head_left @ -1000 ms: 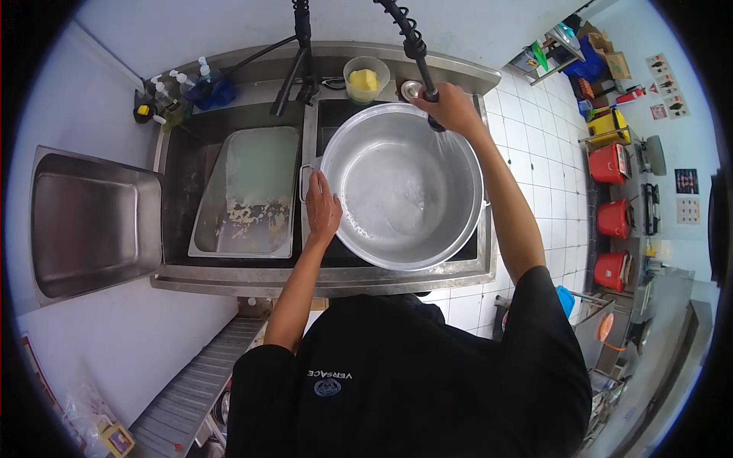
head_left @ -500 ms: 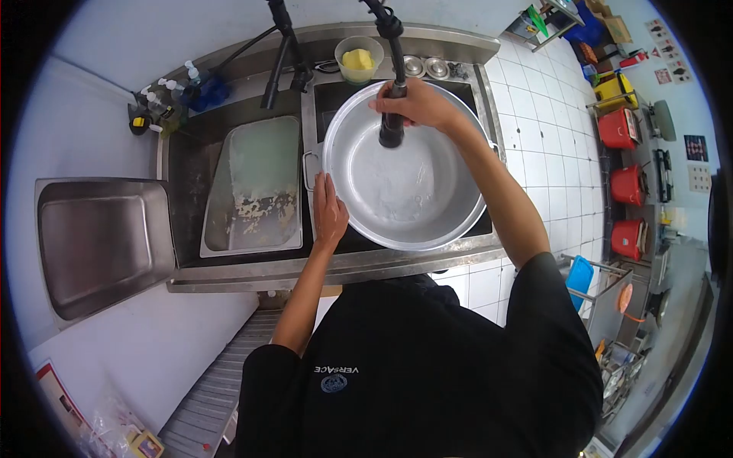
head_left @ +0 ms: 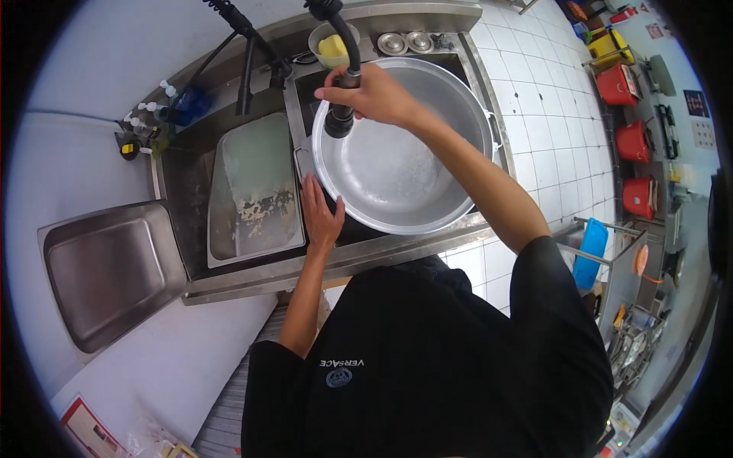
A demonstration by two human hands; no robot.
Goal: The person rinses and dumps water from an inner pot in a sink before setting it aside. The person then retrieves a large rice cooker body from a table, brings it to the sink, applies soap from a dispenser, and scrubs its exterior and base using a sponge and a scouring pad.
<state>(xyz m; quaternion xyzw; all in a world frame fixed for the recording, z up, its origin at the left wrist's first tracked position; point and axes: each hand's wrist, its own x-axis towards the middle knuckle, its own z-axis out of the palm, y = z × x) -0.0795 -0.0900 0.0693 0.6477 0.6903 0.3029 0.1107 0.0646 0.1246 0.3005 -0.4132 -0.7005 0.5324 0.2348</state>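
A large round metal pot [head_left: 397,164] sits over the right basin, its inside wet. My right hand [head_left: 374,95] is wrapped round a black spray nozzle [head_left: 340,120] above the pot's left rim. Against the pot's lower left side, near its handle, rests my left hand [head_left: 322,217] with fingers spread and nothing held. In the left basin lies a rectangular metal tray [head_left: 256,243] with cloudy water and pale scraps. Whether water leaves the nozzle cannot be made out.
Behind the pot stand a bowl with a yellow sponge [head_left: 333,47] and two small round metal strainers [head_left: 392,43]. Pump bottles [head_left: 172,111] line the back left corner. Another metal pan [head_left: 114,275] is at the far left. Red bins [head_left: 618,84] stand at right.
My right hand and the nozzle have moved from the pot's upper right rim across to its left rim. My left hand stays by the pot's left side. The view has shifted and turned.
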